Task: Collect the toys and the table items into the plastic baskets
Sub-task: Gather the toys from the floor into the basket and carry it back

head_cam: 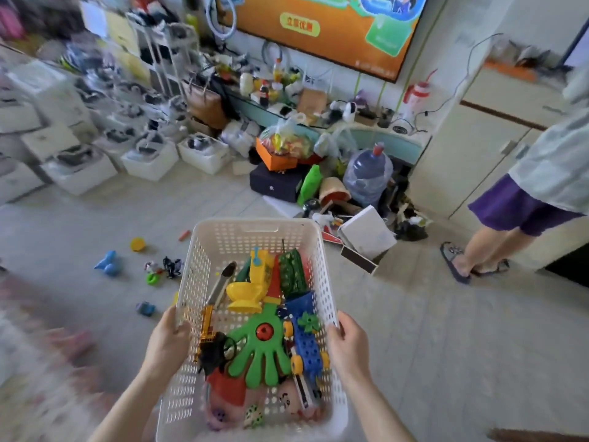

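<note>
A white plastic basket (255, 231) of toys sits between both hands: left hand (167, 341) and right hand (347, 342) each grip a side rim, a green hand-shaped toy (259, 347) between them.

1. The only view comes from a camera worn on the person's head, facing forward and steeply down over both forearms.
2. Closest to the lens is the white basket (223, 223), filling the lower middle, with the left hand (167, 339) and right hand (345, 342) gripping its long sides.
3. The tiled floor (430, 330) spreads out beyond at middle range.
4. The screen (318, 27) on the far wall is cut off by the top edge.
5. The wide-angle lens bends lines near the borders, and the left side is blurred.
</note>
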`<state>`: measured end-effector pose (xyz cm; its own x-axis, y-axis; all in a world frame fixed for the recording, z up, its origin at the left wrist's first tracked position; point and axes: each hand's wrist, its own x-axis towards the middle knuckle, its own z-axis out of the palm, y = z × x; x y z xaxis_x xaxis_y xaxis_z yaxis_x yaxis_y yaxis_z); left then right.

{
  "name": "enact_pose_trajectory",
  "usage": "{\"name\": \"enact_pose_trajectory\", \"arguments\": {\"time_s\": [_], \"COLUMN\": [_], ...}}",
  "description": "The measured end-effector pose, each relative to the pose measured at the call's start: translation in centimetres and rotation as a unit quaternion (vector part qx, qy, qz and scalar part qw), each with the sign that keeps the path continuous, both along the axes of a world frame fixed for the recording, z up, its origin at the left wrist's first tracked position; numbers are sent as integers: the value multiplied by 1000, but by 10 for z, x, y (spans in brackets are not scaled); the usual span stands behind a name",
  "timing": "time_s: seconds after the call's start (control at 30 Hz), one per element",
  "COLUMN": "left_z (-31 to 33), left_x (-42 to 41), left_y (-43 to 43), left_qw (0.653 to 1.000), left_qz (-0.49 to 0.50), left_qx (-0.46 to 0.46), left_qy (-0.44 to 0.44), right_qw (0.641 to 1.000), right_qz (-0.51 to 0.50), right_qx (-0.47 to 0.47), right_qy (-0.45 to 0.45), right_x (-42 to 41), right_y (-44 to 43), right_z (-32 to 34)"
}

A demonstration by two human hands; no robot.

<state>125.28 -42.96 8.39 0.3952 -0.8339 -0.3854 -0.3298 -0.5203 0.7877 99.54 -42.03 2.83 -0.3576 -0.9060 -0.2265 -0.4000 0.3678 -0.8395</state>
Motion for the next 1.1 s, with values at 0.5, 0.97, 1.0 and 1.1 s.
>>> {"name": "enact_pose_trajectory", "arguments": {"time_s": [0.5, 0.97, 1.0, 1.1], "left_z": [-20, -34, -32, -26], "left_x": [7, 86, 93, 107], "left_y": [-19, -30, -34, -38], "left_qw": [979, 941, 939, 931], "left_qz": [196, 337, 341, 364], "left_qx": [53, 36, 29, 27], "left_qy": [-20, 10, 13, 29], "right_qw": [972, 933, 932, 927], "right_qz": [229, 351, 354, 368], "right_qx": [43, 67, 67, 67], "right_qy": [-21, -40, -40, -13], "right_x": [24, 150, 160, 184], "right_y": [-134, -201, -205, -217], "right_z": [-4, 19, 20, 17]}}
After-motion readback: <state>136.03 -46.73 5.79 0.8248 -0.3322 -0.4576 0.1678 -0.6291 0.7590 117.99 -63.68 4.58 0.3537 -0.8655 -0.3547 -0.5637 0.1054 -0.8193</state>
